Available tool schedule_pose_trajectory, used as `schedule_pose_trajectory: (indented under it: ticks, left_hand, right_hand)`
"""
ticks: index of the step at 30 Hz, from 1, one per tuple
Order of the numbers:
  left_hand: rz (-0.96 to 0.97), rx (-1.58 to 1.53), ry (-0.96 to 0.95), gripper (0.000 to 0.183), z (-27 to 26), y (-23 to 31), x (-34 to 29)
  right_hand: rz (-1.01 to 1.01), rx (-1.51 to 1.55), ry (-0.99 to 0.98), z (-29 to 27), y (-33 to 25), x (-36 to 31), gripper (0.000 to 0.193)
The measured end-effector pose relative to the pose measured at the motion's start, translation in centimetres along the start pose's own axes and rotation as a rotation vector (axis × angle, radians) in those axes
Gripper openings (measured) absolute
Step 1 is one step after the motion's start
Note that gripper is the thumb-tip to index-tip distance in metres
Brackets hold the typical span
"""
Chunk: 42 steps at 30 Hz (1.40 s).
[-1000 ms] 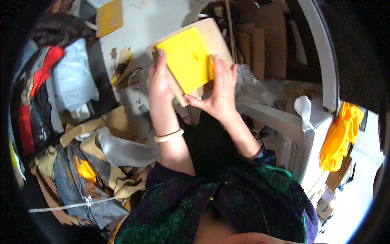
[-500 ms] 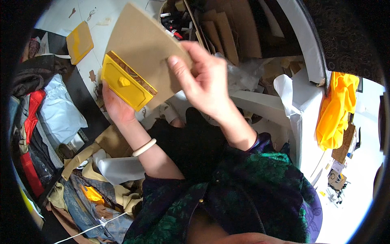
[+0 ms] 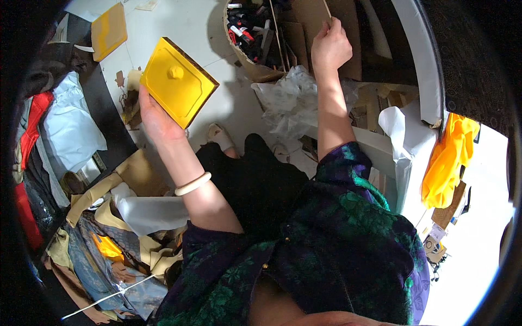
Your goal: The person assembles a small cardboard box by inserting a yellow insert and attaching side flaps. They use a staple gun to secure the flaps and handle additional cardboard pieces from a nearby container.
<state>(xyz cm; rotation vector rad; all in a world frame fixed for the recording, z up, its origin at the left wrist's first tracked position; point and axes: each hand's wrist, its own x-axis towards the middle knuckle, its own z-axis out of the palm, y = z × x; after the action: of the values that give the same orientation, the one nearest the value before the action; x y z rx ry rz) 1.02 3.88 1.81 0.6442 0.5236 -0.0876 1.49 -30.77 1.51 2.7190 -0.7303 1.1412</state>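
Note:
My left hand (image 3: 160, 120) is closed round the lower left edge of a flat yellow box (image 3: 182, 95), which is tilted. Its yellow face bears a raised border and a small round knob, and a dark brown side shows along its right edge. Some of my left fingers are hidden behind it. My right hand (image 3: 331, 48) reaches far forward at the upper right, its fingers pinched on the edge of a cardboard sheet (image 3: 327, 7) seen nearly edge-on. More brown cardboard sheets (image 3: 296, 43) stand upright beside that hand.
A round bin (image 3: 239, 54) of dark and red odds and ends stands left of the cardboard. Crumpled clear plastic (image 3: 288, 100) lies below it. Bagged fabrics (image 3: 73, 117) are heaped at left; a yellow cloth (image 3: 448, 163) hangs at right. Another yellow panel (image 3: 109, 32) is at upper left.
My right hand has moved forward and right, taking the cardboard sheet away from behind the yellow box. My left hand keeps the box, whose yellow face has turned more into view.

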Motion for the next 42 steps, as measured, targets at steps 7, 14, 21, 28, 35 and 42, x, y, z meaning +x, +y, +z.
schedule_pose_trajectory:
  ticks: [7, 14, 21, 28, 35, 42]
  left_hand:
    - [-0.025, -0.061, 0.045, 0.047, 0.3, 0.0, -0.2]
    - [-0.048, -0.111, 0.016, 0.046, 0.9, 0.0, -0.1]
    - [-0.099, -0.124, 0.012, 0.049, 1.1, -0.2, -0.2]
    - [-0.128, -0.306, -0.210, 0.046, -1.6, 0.2, 1.0]
    - [-0.135, -0.370, -0.240, 0.047, -1.8, -0.9, 1.5]
    - [-0.051, -0.139, -0.046, 0.053, 1.8, -0.4, -0.7]
  right_hand:
    - [0.000, 0.096, -0.729, 4.9, -2.4, -4.3, 0.019]
    - [-0.105, 0.091, -1.367, 16.5, 3.7, -3.0, 0.051]
    - [0.016, -0.092, -1.101, 13.2, 1.7, -7.7, 0.025]
    - [0.047, -0.215, -0.924, 7.5, -0.9, -3.0, 0.031]
    - [0.215, 0.055, -0.514, 0.7, -0.3, -2.2, 0.027]
    - [0.444, 1.066, -0.588, -6.1, -3.8, -6.7, 0.022]
